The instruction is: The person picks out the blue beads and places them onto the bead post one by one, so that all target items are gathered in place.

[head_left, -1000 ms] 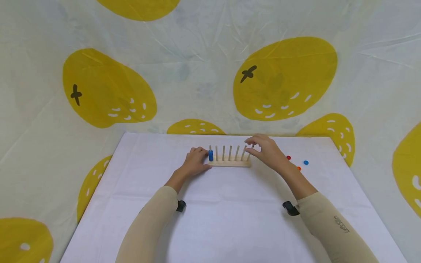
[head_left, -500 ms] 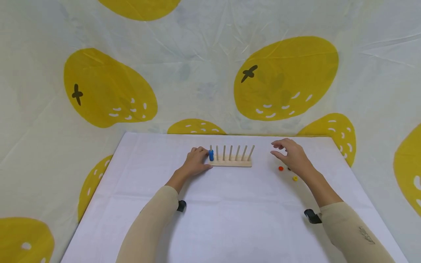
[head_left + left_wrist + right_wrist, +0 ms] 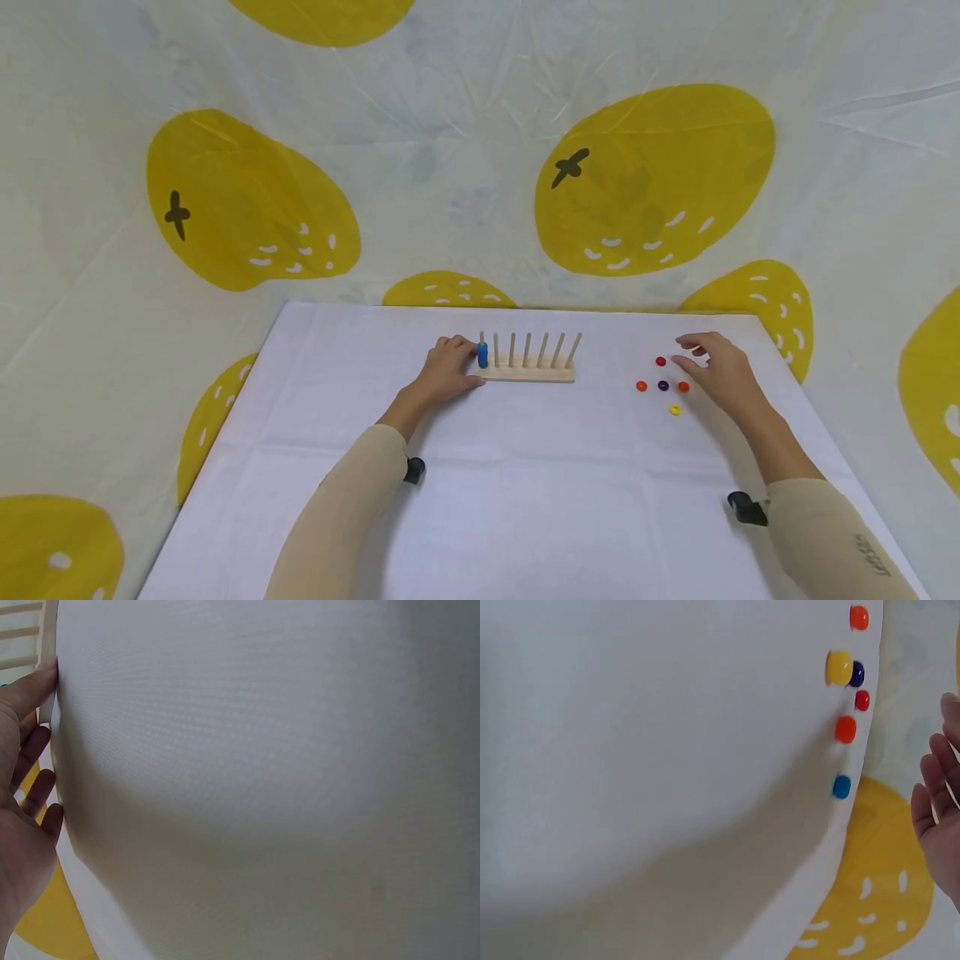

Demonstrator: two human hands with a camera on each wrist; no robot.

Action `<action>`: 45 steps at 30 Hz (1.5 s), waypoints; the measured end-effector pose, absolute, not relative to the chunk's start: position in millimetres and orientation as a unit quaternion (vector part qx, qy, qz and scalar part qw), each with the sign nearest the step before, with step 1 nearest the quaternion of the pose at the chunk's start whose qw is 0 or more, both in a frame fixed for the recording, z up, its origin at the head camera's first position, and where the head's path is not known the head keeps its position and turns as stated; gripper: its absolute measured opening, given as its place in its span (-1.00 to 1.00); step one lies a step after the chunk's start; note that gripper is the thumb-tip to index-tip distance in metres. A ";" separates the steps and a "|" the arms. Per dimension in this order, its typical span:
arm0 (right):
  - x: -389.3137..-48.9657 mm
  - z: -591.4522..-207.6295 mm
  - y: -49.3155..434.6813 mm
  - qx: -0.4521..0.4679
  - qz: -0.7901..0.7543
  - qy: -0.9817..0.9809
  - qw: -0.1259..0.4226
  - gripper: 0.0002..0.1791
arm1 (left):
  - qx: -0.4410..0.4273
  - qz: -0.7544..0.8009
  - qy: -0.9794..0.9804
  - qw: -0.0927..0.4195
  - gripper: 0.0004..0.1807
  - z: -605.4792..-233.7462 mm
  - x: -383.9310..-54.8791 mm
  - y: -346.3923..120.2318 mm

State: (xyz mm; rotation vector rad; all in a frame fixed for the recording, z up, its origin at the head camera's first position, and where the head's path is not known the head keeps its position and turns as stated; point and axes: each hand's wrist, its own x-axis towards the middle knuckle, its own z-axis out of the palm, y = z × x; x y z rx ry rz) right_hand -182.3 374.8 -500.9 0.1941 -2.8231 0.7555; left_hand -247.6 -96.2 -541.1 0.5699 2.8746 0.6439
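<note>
A wooden peg rack (image 3: 528,373) with several upright pegs stands at the far middle of the white table (image 3: 480,500). A blue bead stack (image 3: 482,356) sits on its leftmost peg. My left hand (image 3: 459,360) rests against the rack's left end, fingers relaxed, thumb along the base. My right hand (image 3: 686,354) hovers open and holds nothing, just right of several loose beads: red (image 3: 661,362), orange (image 3: 641,386), purple (image 3: 663,386), orange (image 3: 683,387), yellow (image 3: 674,409). In the right wrist view a blue bead (image 3: 841,786) lies nearest my straight fingers (image 3: 934,787).
A lemon-print cloth backdrop (image 3: 645,175) hangs behind and around the table. The table's far edge (image 3: 525,307) runs close behind the rack, and its right edge is near the beads. In the left wrist view, the white tabletop (image 3: 262,780) fills the frame.
My right hand left the rack's right end and swung right to the loose beads, uncovering several of them. The left hand and the rack stayed still.
</note>
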 end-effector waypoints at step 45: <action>-179.9 -538.7 418.1 -0.074 0.260 -0.962 -0.034 -0.56 | 0.191 0.215 0.955 0.067 -0.28 -540.6 -247.7 -97.2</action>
